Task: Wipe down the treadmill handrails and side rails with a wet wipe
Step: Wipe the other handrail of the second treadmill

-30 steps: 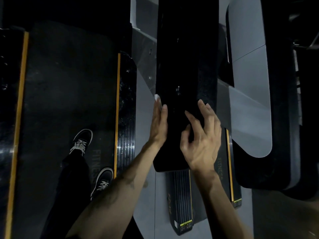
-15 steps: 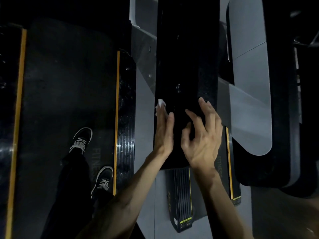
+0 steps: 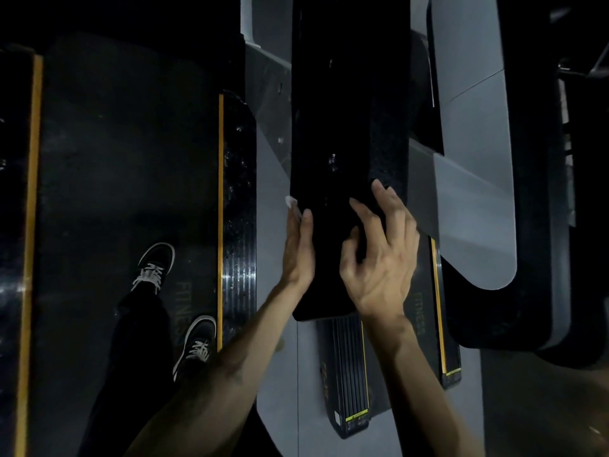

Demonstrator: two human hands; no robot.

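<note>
The left hand (image 3: 298,249) presses a white wet wipe (image 3: 291,203) flat against the black handrail's (image 3: 333,127) left edge — fingers straight. The right hand (image 3: 379,255) rests on the handrail's top, fingers spread, holding nothing.

Two dark sneakers with white laces (image 3: 155,265) stand on the black running belt (image 3: 125,192), one ahead of the other, below black trousers (image 3: 131,341). A yellow stripe (image 3: 220,209) edges the belt on its right, another on its left. Right of the belt lies grey floor (image 3: 280,407), and further right a neighbouring machine's grey panel (image 3: 471,159).
</note>
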